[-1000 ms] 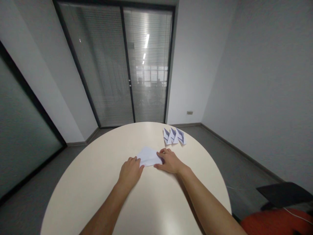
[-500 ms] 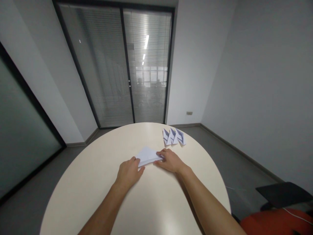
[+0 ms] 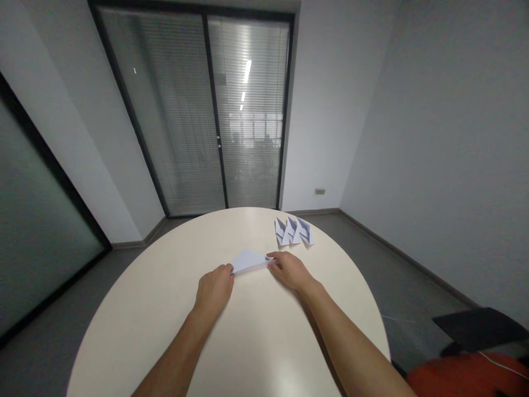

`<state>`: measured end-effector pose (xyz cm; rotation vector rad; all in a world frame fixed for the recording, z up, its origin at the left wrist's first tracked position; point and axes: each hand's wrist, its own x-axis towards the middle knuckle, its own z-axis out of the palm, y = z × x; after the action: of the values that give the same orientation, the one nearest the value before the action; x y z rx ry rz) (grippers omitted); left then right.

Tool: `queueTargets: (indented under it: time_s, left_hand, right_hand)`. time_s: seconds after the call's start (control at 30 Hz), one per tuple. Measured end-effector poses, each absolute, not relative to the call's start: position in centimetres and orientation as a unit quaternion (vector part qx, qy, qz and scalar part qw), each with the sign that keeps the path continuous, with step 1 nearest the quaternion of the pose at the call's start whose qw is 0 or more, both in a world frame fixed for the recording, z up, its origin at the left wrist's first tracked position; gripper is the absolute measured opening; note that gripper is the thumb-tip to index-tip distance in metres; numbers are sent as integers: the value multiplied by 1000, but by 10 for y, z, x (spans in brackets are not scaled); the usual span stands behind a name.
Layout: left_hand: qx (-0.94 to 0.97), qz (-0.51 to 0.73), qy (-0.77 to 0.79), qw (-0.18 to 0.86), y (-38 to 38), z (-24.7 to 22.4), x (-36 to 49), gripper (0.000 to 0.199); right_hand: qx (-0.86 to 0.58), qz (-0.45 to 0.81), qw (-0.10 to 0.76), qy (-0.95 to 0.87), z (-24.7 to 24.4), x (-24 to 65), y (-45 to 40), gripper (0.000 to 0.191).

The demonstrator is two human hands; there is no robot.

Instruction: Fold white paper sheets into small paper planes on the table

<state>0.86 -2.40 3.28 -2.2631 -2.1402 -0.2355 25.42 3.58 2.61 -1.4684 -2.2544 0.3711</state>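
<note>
A folded sheet of white paper (image 3: 249,261), roughly triangular with a strip along its near edge, spans the gap between my two hands over the table. At its left corner, my left hand (image 3: 214,286) pinches the paper between thumb and fingers. My right hand (image 3: 289,269) grips the opposite corner, its thumb below and fingers above. Beyond my right hand, three folded paper shapes (image 3: 293,231) lie in a row, slightly overlapping.
The round cream table (image 3: 165,309) fills the foreground. At the lower right stands a red chair (image 3: 463,375) with a black part (image 3: 481,326) beside it. Glass doors with blinds (image 3: 185,121) stand beyond the table, and a socket (image 3: 319,191) sits low on the wall.
The near edge of the paper now looks straighter and narrower. My left thumb has closed in on the left corner, and my right hand has shifted slightly outward.
</note>
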Motion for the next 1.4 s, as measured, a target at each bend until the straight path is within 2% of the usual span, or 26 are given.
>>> queueTargets:
  time_s: [0.47,0.67,0.93,1.1,1.27,1.4]
  left_hand:
    - [-723,-100,-683,17,-17,28,7,31]
    - [-724,-99,-683,22,-16,22,7,32]
    - [-726,-111,-678,27,-16,20,6,34]
    - [-720,-108,-685,16,-18,22,7,35]
    - [-735,-146,-659,63,-15,17,6,46]
    - [-781,-147,-606,21,-10,9,6,46]
  right_hand:
    - [-565,123,232,-783,13,253,42,41]
    - [-589,111,215,-771,10,249,45,44]
    - [-585,113,233,-769,7,248,46,54]
    - [-552,106,251,-788,6,251,47,43]
    - [-542,77,226,-806,10,248,44,32]
    - [-537,17,211,-817,17,245,40,30]
